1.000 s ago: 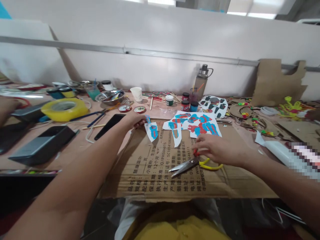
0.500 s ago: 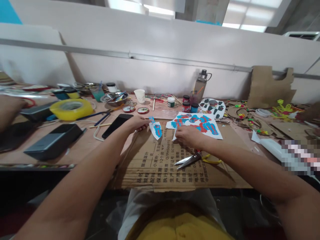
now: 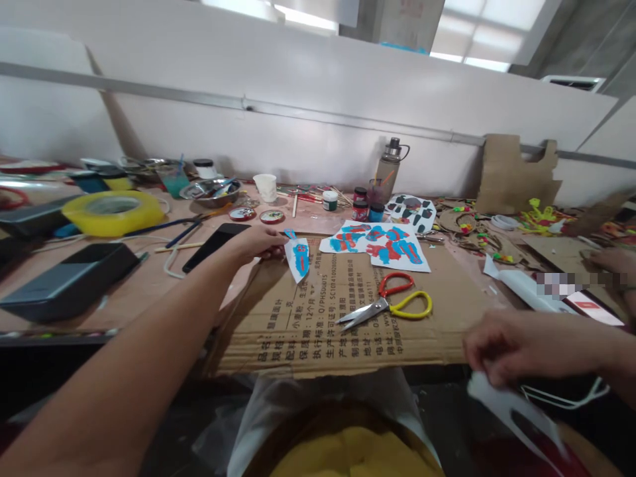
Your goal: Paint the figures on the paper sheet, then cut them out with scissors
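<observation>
My left hand (image 3: 263, 244) pinches a small paper cutout (image 3: 300, 258) painted blue and red, holding it over the cardboard sheet (image 3: 303, 341). Past the table's front edge, low on the right, my right hand (image 3: 511, 348) is closed on a curved white paper scrap (image 3: 517, 414), which hangs down from the fingers. On the cardboard lie scissors (image 3: 382, 306) with one red and one yellow handle, blades apart, touched by neither hand. A white sheet with blue and red painted shapes (image 3: 424, 264) rests behind them.
Paint jars (image 3: 360, 211) and a bottle (image 3: 387, 173) stand at the back. A phone (image 3: 211, 245), a tape roll (image 3: 113, 212) and a dark grey box (image 3: 69, 281) are to the left. Another person's hand (image 3: 613, 264) shows at far right.
My right hand has left the painted sheet and moved right and toward me, carrying the white paper scrap past the table edge. My left hand still holds the cutout.
</observation>
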`<state>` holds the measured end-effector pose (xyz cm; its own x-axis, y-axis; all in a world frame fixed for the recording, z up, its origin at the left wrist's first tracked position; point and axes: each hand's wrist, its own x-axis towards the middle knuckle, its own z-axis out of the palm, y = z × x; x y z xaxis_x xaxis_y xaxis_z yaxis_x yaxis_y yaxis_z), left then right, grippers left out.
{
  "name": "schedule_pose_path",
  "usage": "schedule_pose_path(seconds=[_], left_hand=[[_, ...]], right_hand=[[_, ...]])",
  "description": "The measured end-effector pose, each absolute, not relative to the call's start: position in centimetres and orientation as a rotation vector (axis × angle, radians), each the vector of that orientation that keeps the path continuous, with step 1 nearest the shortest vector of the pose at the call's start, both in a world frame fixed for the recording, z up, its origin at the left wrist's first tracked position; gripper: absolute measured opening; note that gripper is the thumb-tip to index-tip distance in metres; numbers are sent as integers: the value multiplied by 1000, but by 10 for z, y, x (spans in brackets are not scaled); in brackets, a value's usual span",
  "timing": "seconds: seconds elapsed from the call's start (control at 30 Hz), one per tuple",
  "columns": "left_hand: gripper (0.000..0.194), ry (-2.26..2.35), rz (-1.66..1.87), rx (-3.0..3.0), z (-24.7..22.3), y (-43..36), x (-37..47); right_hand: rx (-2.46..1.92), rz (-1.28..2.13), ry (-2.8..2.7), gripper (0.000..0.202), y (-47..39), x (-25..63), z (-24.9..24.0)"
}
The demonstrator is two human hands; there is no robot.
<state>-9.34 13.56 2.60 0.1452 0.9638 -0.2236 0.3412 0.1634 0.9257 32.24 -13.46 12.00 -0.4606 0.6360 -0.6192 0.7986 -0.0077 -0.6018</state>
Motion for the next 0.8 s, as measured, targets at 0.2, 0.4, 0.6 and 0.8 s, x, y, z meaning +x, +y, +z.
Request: schedule_pose_path(seconds=[0.2, 0.4, 0.6, 0.8], left_hand=[[24, 1191, 735, 1352, 50, 132, -96], [22, 1014, 938, 1320, 72, 134, -68], [26, 908, 1158, 1308, 70, 143, -28], [35, 889, 1386, 1255, 57, 148, -15]], right_hand=[[1714, -1051, 2060, 5, -170, 327, 103], [1585, -562, 2794, 52, -94, 298, 75], [1350, -402, 2806, 71, -54, 287, 39], [1331, -317, 2792, 76, -47, 280, 59]])
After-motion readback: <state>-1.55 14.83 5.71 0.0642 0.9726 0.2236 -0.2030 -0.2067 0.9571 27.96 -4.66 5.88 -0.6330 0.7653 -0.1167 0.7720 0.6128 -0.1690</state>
